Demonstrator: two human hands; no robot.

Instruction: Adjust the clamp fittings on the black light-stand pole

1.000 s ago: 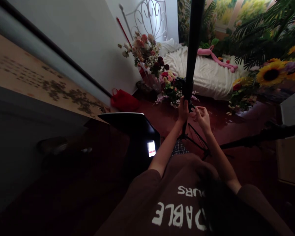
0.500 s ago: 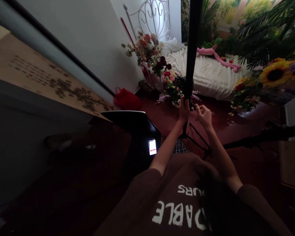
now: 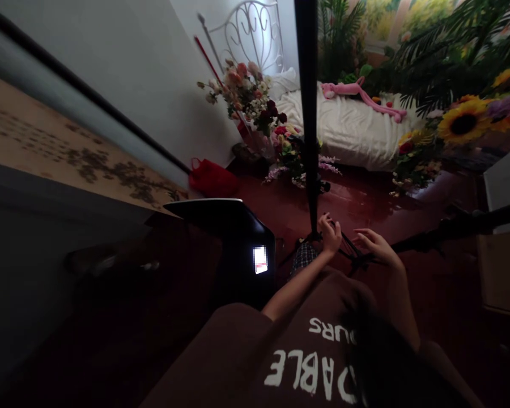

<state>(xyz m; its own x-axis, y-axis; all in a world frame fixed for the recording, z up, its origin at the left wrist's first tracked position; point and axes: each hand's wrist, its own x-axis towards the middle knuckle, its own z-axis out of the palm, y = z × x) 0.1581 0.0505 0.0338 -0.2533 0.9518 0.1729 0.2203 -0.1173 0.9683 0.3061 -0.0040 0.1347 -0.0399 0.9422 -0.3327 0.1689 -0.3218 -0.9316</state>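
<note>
A tall black stand (image 3: 309,113) runs upright in front of me, down to thin dark legs near the floor. My left hand (image 3: 330,235) is low beside the stand's lower end, fingers loosely bent and apart, and I see nothing held in it. To its right, my right hand (image 3: 378,248) reaches out with fingers stretched and slightly spread, also holding nothing. Dark stand legs (image 3: 359,260) lie below and between the two hands. Whether a fingertip touches them is too dark to tell.
A second black pole (image 3: 459,229) slants in from the right. At left, a dark panel (image 3: 221,212) stands near a lit phone-like screen (image 3: 260,260). Flower bunches (image 3: 246,90), a red bag (image 3: 212,178) and a white-draped bed (image 3: 348,133) with a pink plush toy (image 3: 365,96) lie beyond.
My left hand has let go of the stand's pole and come down toward its legs. The right hand has moved down and right, its fingers opening out. The view has shifted slightly.
</note>
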